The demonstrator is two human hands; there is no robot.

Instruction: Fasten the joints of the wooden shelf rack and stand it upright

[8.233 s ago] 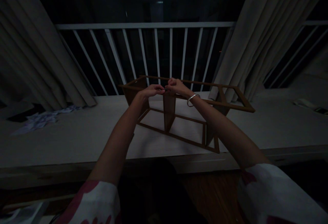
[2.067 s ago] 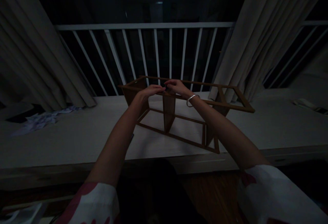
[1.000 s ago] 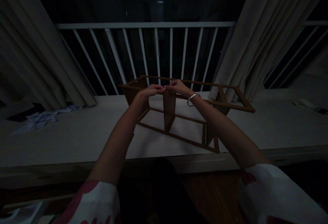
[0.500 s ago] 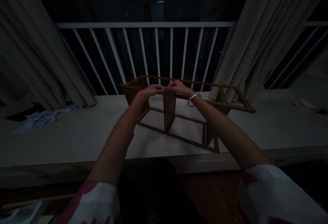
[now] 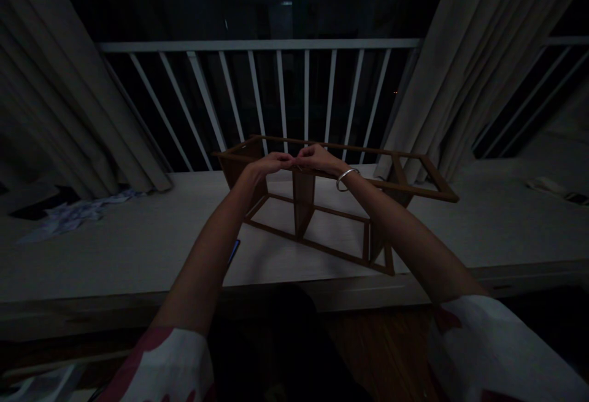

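Note:
A brown wooden shelf rack (image 5: 304, 205) lies on its side on the white window ledge. My left hand (image 5: 275, 161) is closed in a pinch at its upper front rail, near the middle shelf board. Close beside it, fingertips nearly touching, my right hand (image 5: 316, 158) is pinched too, with a silver bangle (image 5: 346, 179) on the wrist. Whatever sits between the fingertips is too small and dark to make out. Part of a phone-like thing with a lit blue face (image 5: 234, 251) shows beside my left forearm.
White railings (image 5: 280, 95) stand behind the ledge (image 5: 138, 248) against a dark window. Beige curtains (image 5: 92, 83) hang on both sides. A crumpled checked cloth (image 5: 78, 213) lies at the left, and a pale strap-like thing (image 5: 552, 188) at the right.
The hands stay at the same rail with only small finger movement. The blue-lit face beside my left forearm now shows; before, only a dark edge was visible there.

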